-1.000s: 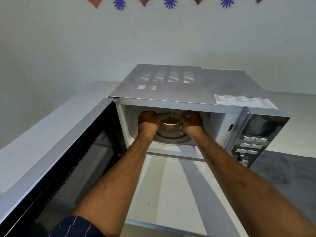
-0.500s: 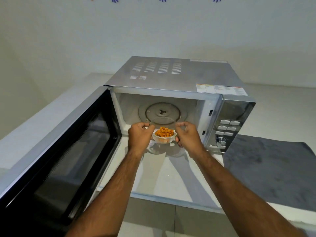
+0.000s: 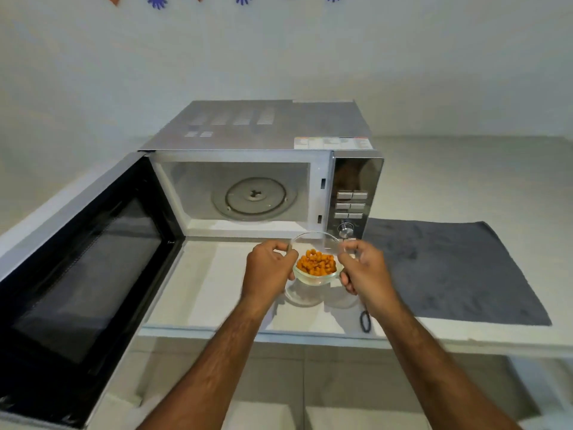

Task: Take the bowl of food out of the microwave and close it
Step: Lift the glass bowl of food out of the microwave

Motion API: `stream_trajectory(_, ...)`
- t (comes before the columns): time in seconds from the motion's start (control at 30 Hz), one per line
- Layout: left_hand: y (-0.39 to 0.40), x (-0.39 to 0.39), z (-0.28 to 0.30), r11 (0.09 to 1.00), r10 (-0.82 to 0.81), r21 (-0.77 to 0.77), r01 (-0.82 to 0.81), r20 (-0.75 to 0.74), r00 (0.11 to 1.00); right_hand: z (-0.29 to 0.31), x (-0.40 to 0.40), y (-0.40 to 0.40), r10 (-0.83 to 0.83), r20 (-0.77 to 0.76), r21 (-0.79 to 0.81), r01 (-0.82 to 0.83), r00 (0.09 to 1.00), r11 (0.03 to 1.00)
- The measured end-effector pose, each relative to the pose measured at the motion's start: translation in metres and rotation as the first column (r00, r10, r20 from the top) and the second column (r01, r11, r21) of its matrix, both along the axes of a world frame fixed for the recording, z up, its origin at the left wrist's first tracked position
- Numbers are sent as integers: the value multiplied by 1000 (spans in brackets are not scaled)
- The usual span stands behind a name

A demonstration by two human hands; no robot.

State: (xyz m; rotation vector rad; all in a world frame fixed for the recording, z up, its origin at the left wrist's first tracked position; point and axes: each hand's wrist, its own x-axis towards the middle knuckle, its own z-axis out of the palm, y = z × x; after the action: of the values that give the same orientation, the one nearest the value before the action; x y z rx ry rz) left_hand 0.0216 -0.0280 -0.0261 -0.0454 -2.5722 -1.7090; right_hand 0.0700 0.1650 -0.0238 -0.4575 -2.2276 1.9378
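Bowl [image 3: 316, 268] of orange food is pinched at opposite rim edges between left hand [image 3: 268, 268] and right hand [image 3: 366, 271], fingers closed on glass, held just above counter [image 3: 217, 290], outside microwave [image 3: 263, 181]. It should be kept level and set down below the fingers. Door [image 3: 86, 268] stands wide open beyond the left fingers, to be shut after.

Microwave [image 3: 260, 128] cavity clear except turntable [image 3: 254, 198]; open door [image 3: 83, 268] walls off left; counter [image 3: 217, 290] ahead bare.

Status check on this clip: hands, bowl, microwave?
Left hand and right hand grip glass bowl, out over the counter. Microwave empty, door wide open. Nothing blocking.
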Motion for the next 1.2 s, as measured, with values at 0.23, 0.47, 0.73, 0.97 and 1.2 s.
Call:
stream_trajectory(0.23, 69, 12, -10, 989, -147, -1, 147, 16, 989, 0, 37, 59, -139, -26, 76, 141, 990, 987)
stream_trajectory(0.47, 134, 12, -20, 952, -305, -30, 306, 35, 952, -23, 46, 116, -297, 4, 144, 293, 955, 945)
stream_trajectory(0.73, 160, 8, -38, 928, -359, -54, 368, 137, 923, -52, 47, 143, -351, 62, 176, 336, 934, 925)
stream_trajectory(0.97, 158, 11, -37, 923, -382, 24, 385, 200, 902, -59, 51, 140, -394, 16, 190, 384, 919, 903)
stream_trajectory(1.2, 110, 27, -36, 939, -341, 96, 329, 162, 926, -38, 80, 110, -294, -315, 147, 353, 902, 924)
